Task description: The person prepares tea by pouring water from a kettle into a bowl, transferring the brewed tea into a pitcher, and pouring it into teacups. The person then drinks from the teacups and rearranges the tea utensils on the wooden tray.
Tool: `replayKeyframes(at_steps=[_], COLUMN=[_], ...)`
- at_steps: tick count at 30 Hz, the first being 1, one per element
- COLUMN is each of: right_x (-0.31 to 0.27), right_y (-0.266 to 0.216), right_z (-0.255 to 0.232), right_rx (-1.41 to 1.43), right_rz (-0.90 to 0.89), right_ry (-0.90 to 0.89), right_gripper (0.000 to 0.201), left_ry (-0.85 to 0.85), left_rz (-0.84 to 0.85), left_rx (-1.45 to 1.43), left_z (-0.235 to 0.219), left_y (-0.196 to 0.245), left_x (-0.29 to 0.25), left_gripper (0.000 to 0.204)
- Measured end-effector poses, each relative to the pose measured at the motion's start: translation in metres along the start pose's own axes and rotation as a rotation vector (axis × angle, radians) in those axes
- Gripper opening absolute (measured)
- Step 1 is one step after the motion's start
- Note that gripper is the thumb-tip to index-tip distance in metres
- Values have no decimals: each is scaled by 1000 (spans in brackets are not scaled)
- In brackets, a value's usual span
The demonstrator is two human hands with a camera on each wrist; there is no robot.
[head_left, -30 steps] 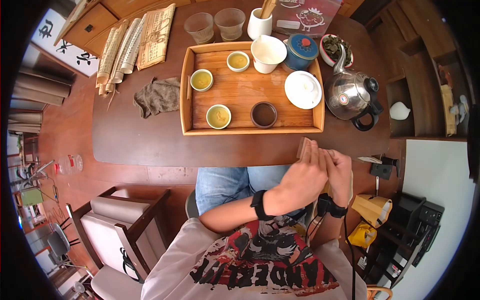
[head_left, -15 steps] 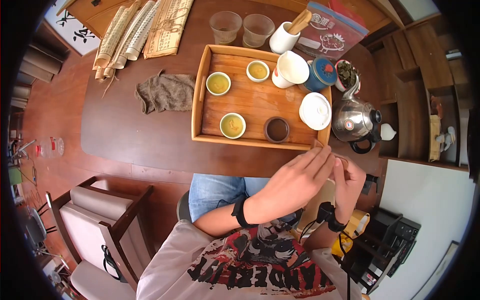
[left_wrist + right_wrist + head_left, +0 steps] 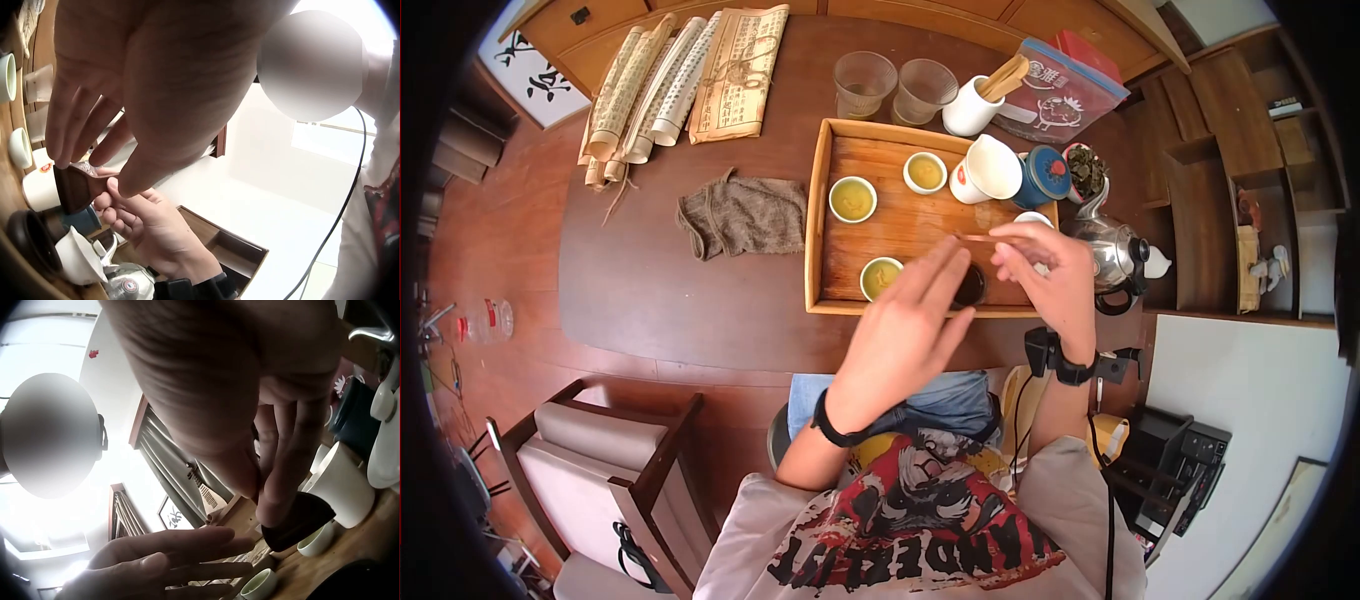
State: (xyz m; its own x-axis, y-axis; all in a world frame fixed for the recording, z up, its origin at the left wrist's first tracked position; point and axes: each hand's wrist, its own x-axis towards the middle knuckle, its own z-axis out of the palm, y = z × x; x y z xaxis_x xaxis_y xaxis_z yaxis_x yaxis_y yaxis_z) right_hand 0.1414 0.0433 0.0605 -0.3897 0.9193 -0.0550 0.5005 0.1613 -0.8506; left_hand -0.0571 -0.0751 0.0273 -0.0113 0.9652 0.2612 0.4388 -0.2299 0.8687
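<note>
Above a wooden tea tray (image 3: 815, 235): A person's two hands work at its near side around a dark brown piece (image 3: 79, 192), which is raised clear of the boards and looks like a thin strip from the head view.
Right hand (image 3: 1055, 268): Thumb and fingers pinch one end of the brown piece; the wrist views show its broad, dark part jutting beyond the fingertips.
Left hand (image 3: 900, 325): Fingers extend nearly straight, thumb spread away from them, with the fingertips right beside the brown piece's other end. Whether they touch it cannot be told.
Dark cup (image 3: 970, 288): It sits on the tray beneath the hands, partly hidden by the left fingers.
Pale cups: Three hold yellow-green liquid, one at the far middle (image 3: 925, 173), one at the left (image 3: 853, 200) and one at the near left (image 3: 879, 278), close to the left hand.
White pitcher (image 3: 988, 170): It stands toward the tray's far right, just beside a blue canister (image 3: 1048, 174) with a red knob.
White lidded vessel (image 3: 1032, 217): It shows only partly behind the right hand.
Steel kettle (image 3: 1112, 252): It rests on the table right of the tray, near a bowl of dark leaves (image 3: 1087, 170).
Table's left side: A crumpled brown cloth (image 3: 743, 215) lies against the tray, with printed scrolls (image 3: 735, 75) farther back.
</note>
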Motion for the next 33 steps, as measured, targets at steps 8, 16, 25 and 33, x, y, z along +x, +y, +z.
replayKeyframes(at_steps=[8, 16, 25, 33], right_x=[19, 36, 42, 46], right_y=[11, 24, 33, 33], right_z=[7, 21, 42, 31], right_rx=[-55, 58, 248, 47], right_rz=[-118, -215, -238, -256], right_ry=[7, 38, 87, -13], right_gripper=[13, 9, 32, 15], left_ry=[292, 313, 61, 144], left_rz=[-29, -70, 13, -6], left_rx=[92, 54, -17, 25], left_z=[-33, -9, 23, 3], left_y=[-14, -22, -11, -20], left_x=[17, 23, 17, 7], left_gripper=[47, 37, 38, 41])
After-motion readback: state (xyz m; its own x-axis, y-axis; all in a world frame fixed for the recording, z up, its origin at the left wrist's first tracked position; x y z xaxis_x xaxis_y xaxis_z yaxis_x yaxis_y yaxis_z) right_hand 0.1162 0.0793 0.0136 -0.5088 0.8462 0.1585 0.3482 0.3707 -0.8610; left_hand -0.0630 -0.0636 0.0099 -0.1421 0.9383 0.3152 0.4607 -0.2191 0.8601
